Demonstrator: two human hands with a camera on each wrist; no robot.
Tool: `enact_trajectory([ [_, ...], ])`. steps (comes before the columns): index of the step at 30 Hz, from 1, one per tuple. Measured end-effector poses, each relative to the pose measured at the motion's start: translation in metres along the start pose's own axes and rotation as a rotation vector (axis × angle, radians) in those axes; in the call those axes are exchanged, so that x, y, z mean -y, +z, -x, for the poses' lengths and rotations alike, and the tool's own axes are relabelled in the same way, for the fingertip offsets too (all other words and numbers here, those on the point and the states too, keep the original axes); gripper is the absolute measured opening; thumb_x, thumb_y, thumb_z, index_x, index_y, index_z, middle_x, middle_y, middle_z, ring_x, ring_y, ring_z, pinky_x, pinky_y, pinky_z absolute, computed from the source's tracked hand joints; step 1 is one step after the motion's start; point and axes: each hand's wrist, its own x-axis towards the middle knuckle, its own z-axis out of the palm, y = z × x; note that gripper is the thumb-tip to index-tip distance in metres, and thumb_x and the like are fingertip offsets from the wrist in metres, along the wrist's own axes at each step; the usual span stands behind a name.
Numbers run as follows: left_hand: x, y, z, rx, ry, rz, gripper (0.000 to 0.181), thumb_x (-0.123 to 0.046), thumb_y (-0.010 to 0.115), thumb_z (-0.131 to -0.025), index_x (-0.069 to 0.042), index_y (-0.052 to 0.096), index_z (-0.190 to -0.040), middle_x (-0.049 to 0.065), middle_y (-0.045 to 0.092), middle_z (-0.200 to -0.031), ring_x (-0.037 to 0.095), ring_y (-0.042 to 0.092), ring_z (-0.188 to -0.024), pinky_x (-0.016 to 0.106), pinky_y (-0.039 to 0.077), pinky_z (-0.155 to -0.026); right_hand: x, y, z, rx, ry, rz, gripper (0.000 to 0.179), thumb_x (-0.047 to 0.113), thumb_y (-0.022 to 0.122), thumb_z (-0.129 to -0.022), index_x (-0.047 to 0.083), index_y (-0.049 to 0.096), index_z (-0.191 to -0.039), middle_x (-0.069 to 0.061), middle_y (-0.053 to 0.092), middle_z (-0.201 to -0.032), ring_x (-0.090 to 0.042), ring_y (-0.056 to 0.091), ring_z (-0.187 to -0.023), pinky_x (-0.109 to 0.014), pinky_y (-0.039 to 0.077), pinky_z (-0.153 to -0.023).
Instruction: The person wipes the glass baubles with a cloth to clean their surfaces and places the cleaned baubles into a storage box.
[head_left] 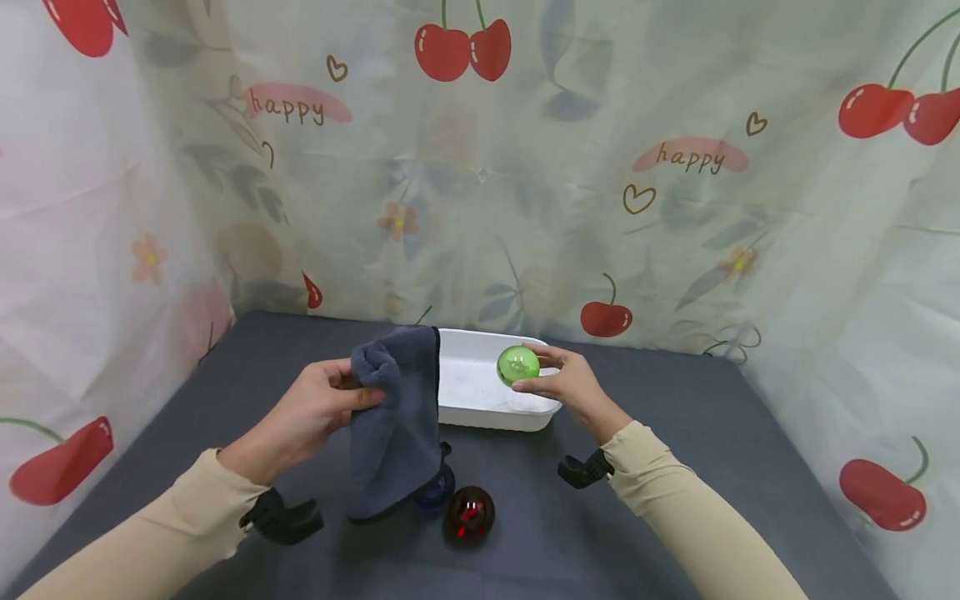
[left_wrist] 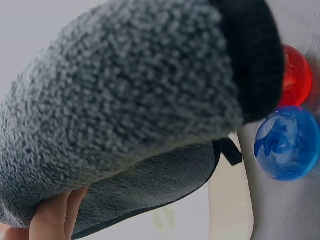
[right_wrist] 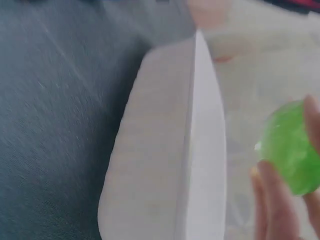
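My left hand (head_left: pixel 318 408) pinches a dark grey cloth (head_left: pixel 397 417) near its upper left part, and the cloth hangs down over the table. In the left wrist view the cloth's fuzzy pile fills much of the frame. My right hand (head_left: pixel 573 383) holds a clear green ball (head_left: pixel 518 365) between thumb and fingers, over the white tray (head_left: pixel 480 414). Below and beside the cloth, a dark red ball (head_left: pixel 469 515) and a blue ball (left_wrist: pixel 287 143) sit on the table. From the head, the cloth partly covers the blue ball and the tray's left end.
A dark grey tabletop (head_left: pixel 652 517) lies under everything. Printed curtains (head_left: pixel 480 167) with cherries and flowers enclose the back and both sides. Black straps (head_left: pixel 585 469) with small mounts are on both wrists.
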Motion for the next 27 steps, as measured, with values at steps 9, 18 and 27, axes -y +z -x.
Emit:
enact_trajectory([
  [9, 0.000, -0.010, 0.005, -0.020, 0.016, 0.015, 0.017, -0.002, 0.067, -0.083, -0.016, 0.068, -0.093, -0.001, 0.062, -0.098, 0.011, 0.057, -0.090, 0.024, 0.049, -0.075, -0.016, 0.008, -0.033, 0.009, 0.062, 0.327, 0.065, 0.010, 0.088, -0.058, 0.006, 0.063, -0.118, -0.018, 0.062, -0.111, -0.023, 0.060, -0.093, -0.028, 0.053, -0.067],
  [18, -0.002, -0.011, 0.006, -0.021, 0.023, 0.010, 0.017, -0.002, 0.066, -0.084, -0.015, 0.067, -0.094, 0.000, 0.061, -0.095, 0.011, 0.058, -0.085, 0.023, 0.049, -0.072, -0.031, 0.021, -0.046, 0.070, 0.043, 0.501, 0.060, 0.016, 0.091, -0.052, 0.001, 0.068, -0.107, -0.016, 0.066, -0.096, -0.022, 0.064, -0.080, -0.028, 0.052, -0.059],
  [27, -0.003, -0.014, 0.007, -0.025, 0.012, 0.005, 0.017, -0.003, 0.065, -0.084, -0.016, 0.067, -0.095, -0.001, 0.062, -0.096, 0.009, 0.057, -0.086, 0.022, 0.048, -0.073, -0.025, 0.027, -0.045, 0.093, 0.131, 0.493, 0.057, 0.010, 0.085, -0.063, 0.000, 0.063, -0.115, -0.018, 0.064, -0.103, -0.018, 0.064, -0.074, -0.027, 0.053, -0.060],
])
